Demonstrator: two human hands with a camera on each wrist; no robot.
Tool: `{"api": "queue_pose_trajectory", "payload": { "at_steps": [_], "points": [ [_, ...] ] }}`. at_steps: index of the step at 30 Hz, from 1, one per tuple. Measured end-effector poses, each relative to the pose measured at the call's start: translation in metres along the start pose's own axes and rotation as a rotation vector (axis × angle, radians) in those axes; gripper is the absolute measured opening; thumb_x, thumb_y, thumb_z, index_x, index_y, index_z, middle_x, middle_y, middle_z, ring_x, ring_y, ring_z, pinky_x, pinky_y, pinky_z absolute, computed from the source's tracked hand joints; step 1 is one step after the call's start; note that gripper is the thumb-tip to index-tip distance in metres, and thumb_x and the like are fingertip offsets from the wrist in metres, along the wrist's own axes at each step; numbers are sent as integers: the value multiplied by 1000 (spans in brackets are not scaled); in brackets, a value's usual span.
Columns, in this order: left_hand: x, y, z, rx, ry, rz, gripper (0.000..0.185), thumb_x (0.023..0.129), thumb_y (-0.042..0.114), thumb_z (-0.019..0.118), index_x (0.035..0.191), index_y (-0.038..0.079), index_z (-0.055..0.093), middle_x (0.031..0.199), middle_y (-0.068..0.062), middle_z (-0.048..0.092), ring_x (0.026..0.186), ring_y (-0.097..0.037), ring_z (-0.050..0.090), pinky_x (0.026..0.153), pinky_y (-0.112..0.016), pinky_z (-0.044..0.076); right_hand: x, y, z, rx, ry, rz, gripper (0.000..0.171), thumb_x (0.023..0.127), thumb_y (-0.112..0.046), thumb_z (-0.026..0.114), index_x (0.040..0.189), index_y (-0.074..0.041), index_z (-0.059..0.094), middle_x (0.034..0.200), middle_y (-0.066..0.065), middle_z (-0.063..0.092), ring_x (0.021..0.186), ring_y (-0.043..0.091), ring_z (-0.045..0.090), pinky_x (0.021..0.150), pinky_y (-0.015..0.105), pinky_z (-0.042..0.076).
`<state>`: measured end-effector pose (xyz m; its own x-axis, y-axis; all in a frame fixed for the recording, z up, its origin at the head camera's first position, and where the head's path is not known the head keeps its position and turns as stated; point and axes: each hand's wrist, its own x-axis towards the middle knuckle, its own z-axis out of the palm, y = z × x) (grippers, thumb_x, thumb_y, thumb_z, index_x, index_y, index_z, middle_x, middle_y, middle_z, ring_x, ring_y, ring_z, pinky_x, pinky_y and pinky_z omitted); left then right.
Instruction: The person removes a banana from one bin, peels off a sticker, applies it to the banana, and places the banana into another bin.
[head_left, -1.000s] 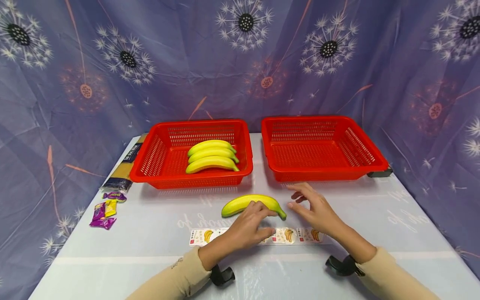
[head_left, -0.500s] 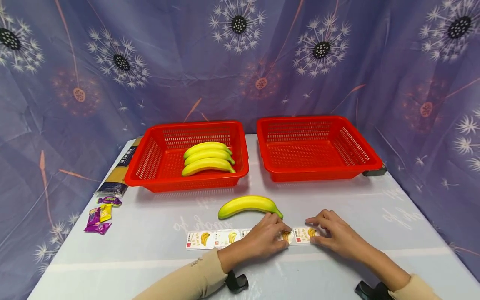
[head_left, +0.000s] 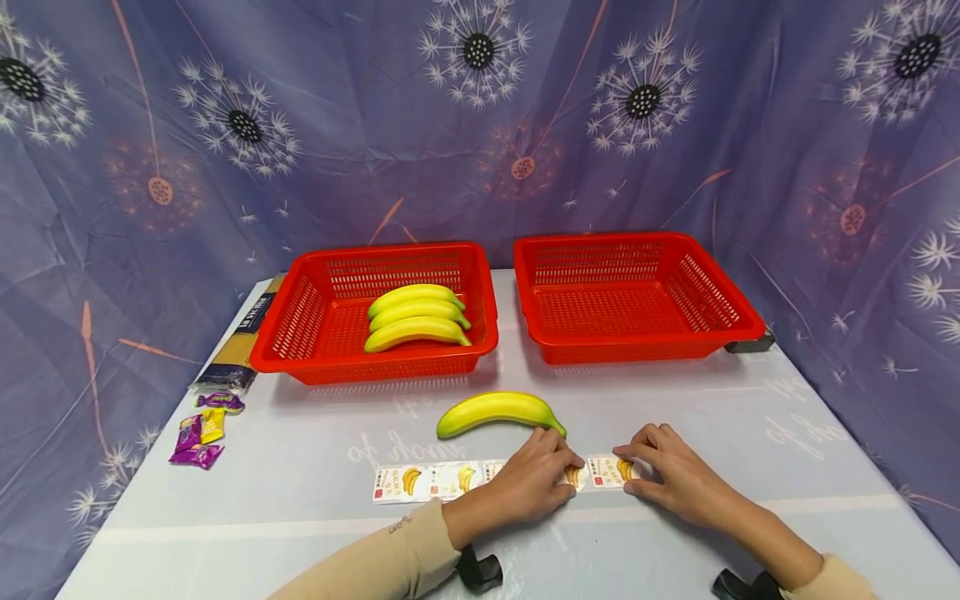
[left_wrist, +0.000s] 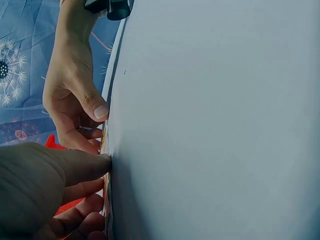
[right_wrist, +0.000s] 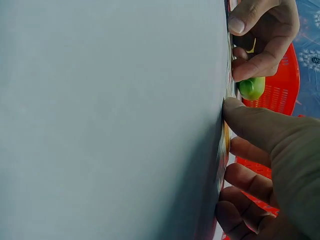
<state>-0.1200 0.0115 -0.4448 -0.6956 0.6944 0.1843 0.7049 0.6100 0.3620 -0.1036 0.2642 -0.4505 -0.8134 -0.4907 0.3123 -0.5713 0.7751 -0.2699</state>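
Observation:
On the table lies a paper strip of banana-print stickers (head_left: 457, 480), running left to right. My left hand (head_left: 534, 477) holds it near its right part, thumb at the near edge and fingers at the far edge, covering some stickers. At the right end, my right hand (head_left: 671, 473) grips the last sticker (head_left: 606, 472) between thumb and index finger. Both thumbs show low against the strip in the wrist views, the left thumb (left_wrist: 92, 165) and the right thumb (right_wrist: 245, 114). Just beyond the left hand, a yellow banana (head_left: 497, 410) with green ends lies on the table.
A red basket (head_left: 300, 367) at the back left holds three bananas (head_left: 417, 313). Another red basket (head_left: 637, 340) stands to its right. Wrapped candies (head_left: 198, 433) and a brown and dark packet (head_left: 232, 354) lie along the left side. A patterned curtain (head_left: 375, 125) hangs behind.
Both hands have come down from near the banana to the sticker strip, moving right and nearer. Over the last half second they have stayed almost still.

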Motion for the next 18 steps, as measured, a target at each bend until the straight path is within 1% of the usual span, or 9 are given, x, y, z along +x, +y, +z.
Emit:
{"api": "queue_pose_trajectory", "payload": {
  "at_steps": [7, 10, 13, 18],
  "points": [
    [0, 0, 1, 1, 1, -6, 28, 82, 25, 70, 109, 18, 68, 98, 6, 53, 91, -8, 42, 80, -16, 37, -2, -1, 1, -69, -5, 23, 45, 64, -30, 83, 106, -19, 70, 95, -14, 53, 90, -1, 39, 72, 21, 43],
    [-1, -1, 2, 6, 9, -7, 29, 81, 25, 71, 109, 18, 68, 98, 6, 53, 91, -8, 42, 81, -16, 37, -2, -1, 2, -74, 12, 22, 42, 64, -31, 83, 103, -19, 70, 94, -14, 54, 89, -1, 40, 74, 23, 43],
    [-1, -1, 2, 5, 11, -10, 30, 81, 26, 71, 110, 18, 68, 97, 7, 54, 91, -7, 42, 81, -16, 37, -2, -3, 3, -69, 29, 25, 39, 63, -28, 84, 98, -18, 70, 93, -13, 54, 87, 0, 39, 72, 22, 42],
    [-1, -1, 3, -6, 11, -14, 29, 81, 25, 71, 110, 17, 68, 97, 6, 54, 91, -7, 42, 81, -16, 37, -1, -6, 3, -28, 45, 46, 37, 61, -22, 85, 93, -19, 67, 91, -14, 52, 85, -1, 36, 70, 22, 39]
  ]
}}
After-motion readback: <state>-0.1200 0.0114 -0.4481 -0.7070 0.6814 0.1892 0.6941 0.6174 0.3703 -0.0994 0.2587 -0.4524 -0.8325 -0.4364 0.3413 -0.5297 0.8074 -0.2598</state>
